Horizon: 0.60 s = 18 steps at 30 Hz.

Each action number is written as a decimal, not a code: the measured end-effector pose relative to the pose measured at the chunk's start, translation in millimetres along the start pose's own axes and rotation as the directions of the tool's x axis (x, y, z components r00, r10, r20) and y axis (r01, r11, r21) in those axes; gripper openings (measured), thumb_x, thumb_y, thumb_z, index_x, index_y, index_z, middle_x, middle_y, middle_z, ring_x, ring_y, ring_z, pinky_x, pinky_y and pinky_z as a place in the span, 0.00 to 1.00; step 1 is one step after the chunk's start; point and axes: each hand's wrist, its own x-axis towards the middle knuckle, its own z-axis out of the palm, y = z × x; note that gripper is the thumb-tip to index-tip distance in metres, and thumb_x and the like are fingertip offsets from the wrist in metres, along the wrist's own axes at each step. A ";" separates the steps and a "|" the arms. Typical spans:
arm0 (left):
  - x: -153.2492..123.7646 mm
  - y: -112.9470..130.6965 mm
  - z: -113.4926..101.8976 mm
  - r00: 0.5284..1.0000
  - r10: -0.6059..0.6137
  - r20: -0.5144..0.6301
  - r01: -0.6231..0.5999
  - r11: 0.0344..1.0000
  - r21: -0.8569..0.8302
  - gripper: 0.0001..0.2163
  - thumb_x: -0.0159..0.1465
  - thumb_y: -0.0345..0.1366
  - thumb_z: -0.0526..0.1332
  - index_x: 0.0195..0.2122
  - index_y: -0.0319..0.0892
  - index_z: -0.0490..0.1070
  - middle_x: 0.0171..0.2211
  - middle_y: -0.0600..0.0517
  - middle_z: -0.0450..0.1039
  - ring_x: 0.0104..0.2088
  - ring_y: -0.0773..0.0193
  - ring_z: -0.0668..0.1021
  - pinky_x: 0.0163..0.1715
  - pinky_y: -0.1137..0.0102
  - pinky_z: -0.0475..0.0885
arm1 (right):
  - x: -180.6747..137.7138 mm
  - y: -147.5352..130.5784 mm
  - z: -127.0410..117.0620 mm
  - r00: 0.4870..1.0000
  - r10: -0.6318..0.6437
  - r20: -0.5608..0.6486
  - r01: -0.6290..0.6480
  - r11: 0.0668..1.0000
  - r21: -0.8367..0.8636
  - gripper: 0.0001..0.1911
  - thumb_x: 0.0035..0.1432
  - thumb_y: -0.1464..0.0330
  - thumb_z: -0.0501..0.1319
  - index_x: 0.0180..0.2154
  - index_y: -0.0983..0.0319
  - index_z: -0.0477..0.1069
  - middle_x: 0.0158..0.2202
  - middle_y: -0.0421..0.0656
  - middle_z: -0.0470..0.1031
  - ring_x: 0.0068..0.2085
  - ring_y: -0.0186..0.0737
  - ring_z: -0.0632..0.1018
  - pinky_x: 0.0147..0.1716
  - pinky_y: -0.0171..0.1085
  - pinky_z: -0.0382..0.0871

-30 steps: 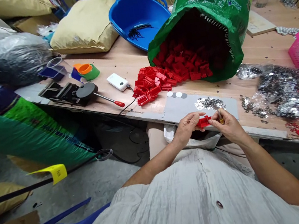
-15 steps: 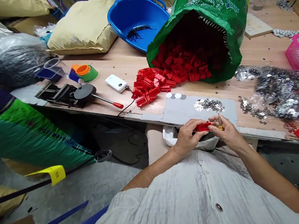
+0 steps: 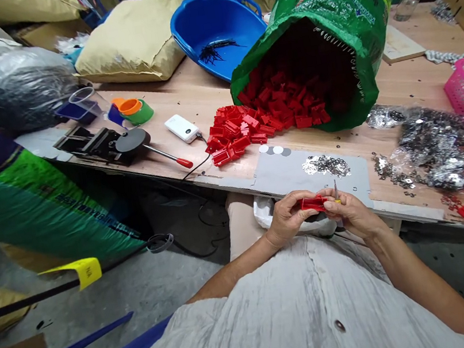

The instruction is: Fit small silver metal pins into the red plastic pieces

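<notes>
Red part (image 3: 312,204): sitting between both hands by the desk's (image 3: 413,77) near edge, closer to the shirt (image 3: 274,313) than a second ago.
Left hand (image 3: 286,216): gripping one end.
Right hand (image 3: 352,214): pinching the other end, also holding a tool (image 3: 336,190), tip pointing up.
Green sack (image 3: 319,1): spilling red pieces (image 3: 229,130).
Blue basin (image 3: 229,26): holding black strips (image 3: 212,53).

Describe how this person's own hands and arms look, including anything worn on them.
The left hand and right hand are bare, with no glove or watch visible. Both forearms are uncovered; the shirt is pale grey with streaks and a dark button.
</notes>
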 end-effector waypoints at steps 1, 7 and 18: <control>0.6 -2.0 -0.9 0.999 -0.052 -0.014 0.051 0.997 -0.059 0.14 0.56 0.38 0.70 0.42 0.42 0.76 0.40 0.48 0.78 0.39 0.62 0.79 0.44 0.68 0.73 | 4.1 -1.9 -1.1 1.000 -0.004 0.013 0.005 0.999 -0.040 0.25 0.48 0.54 0.71 0.45 0.59 0.71 0.24 0.33 0.64 0.22 0.28 0.58 0.21 0.32 0.51; 7.5 -1.1 -12.6 0.976 -0.202 -0.087 0.174 0.950 -0.258 0.18 0.57 0.37 0.68 0.49 0.42 0.73 0.44 0.49 0.78 0.40 0.65 0.79 0.44 0.71 0.73 | 47.4 -24.2 -11.6 0.907 -0.410 -0.096 0.225 0.665 -0.712 0.15 0.59 0.58 0.62 0.45 0.57 0.74 0.42 0.45 0.77 0.38 0.42 0.75 0.37 0.40 0.67; 17.8 4.4 -27.4 0.963 -0.210 -0.170 0.128 0.908 -0.398 0.19 0.52 0.37 0.73 0.41 0.41 0.68 0.37 0.54 0.74 0.37 0.68 0.77 0.41 0.71 0.74 | 100.2 -47.0 -7.4 0.905 -0.411 0.109 0.121 0.003 -0.993 0.08 0.62 0.70 0.57 0.37 0.57 0.75 0.41 0.44 0.76 0.40 0.43 0.76 0.36 0.39 0.64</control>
